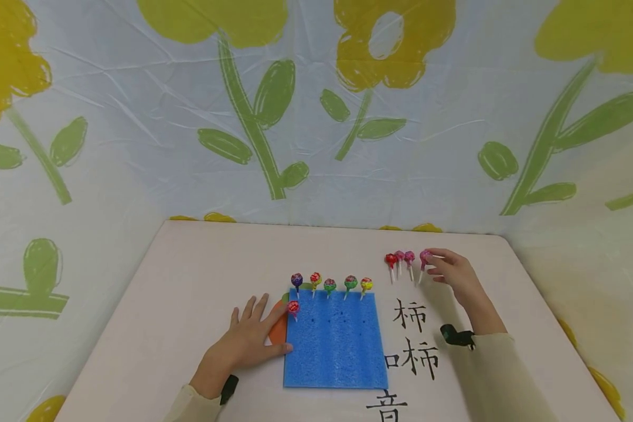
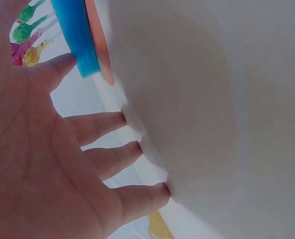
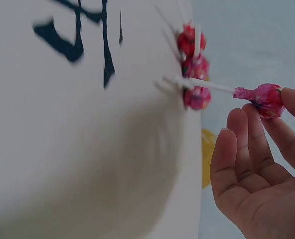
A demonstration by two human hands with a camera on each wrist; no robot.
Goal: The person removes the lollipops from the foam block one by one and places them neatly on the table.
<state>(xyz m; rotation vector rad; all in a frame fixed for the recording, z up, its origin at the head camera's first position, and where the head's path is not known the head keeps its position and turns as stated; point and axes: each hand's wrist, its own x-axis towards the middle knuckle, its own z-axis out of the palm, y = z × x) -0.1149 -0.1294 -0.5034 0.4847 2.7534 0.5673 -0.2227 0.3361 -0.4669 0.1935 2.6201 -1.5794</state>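
My right hand [image 1: 453,275] pinches a pink-wrapped lollipop [image 3: 267,99] by its candy end, with the white stick pointing away from the palm. Beside it on the table lie a red lollipop [image 1: 391,258] and two pink ones [image 1: 409,257]. My left hand [image 1: 248,337] is spread with straight fingers at the left edge of a blue foam board [image 1: 337,351]; its index fingertip and thumb touch that edge. Along the board's far edge several lollipops [image 1: 350,282] stand in a row. One pink-red lollipop [image 1: 293,307] stands in front of the leftmost.
Small dark holes [image 1: 346,321] mark the board's surface. An orange printed shape [image 1: 278,329] shows under its left side. Large black characters [image 1: 421,358] are printed on the pale tabletop [image 1: 216,258] to its right. A flowered cloth [image 1: 316,176] hangs behind.
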